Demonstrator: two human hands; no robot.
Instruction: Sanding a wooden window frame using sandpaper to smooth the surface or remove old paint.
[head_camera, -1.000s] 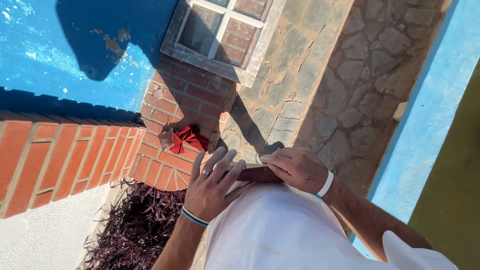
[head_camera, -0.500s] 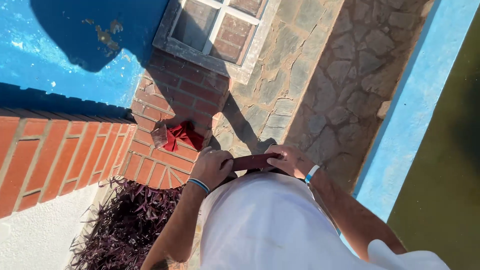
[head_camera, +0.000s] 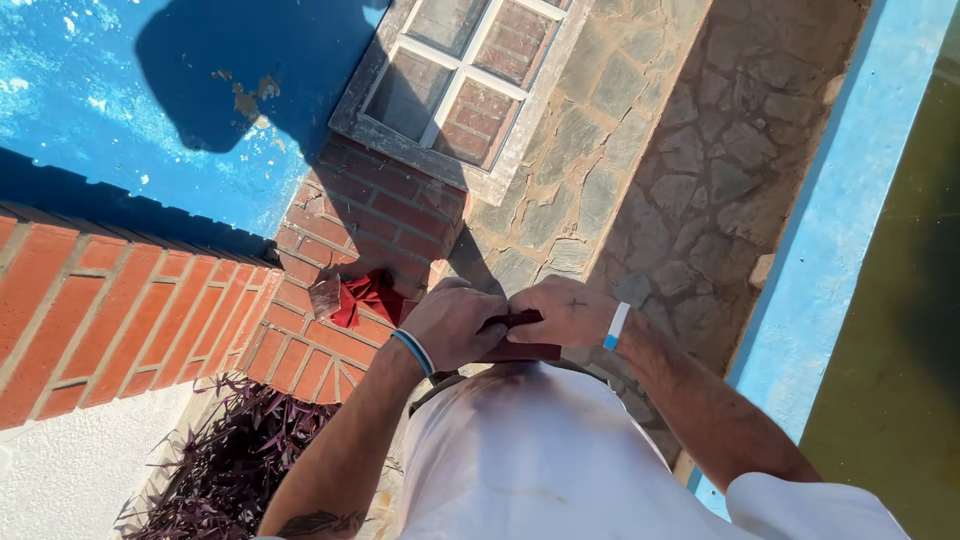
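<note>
Left hand (head_camera: 455, 322) and right hand (head_camera: 565, 312) curled shut together on dark red flat piece (head_camera: 520, 335), held at waist over white shirt (head_camera: 540, 450). Red cloth (head_camera: 368, 297) lying on brick ledge (head_camera: 330, 350) just left.

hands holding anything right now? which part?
Both the left hand and the right hand grip a dark red flat piece at the waist, fingers closed over its upper edge. What it is cannot be told.

Both hands (head_camera: 515, 320) have closed together over the dark red object (head_camera: 520, 350).
</note>
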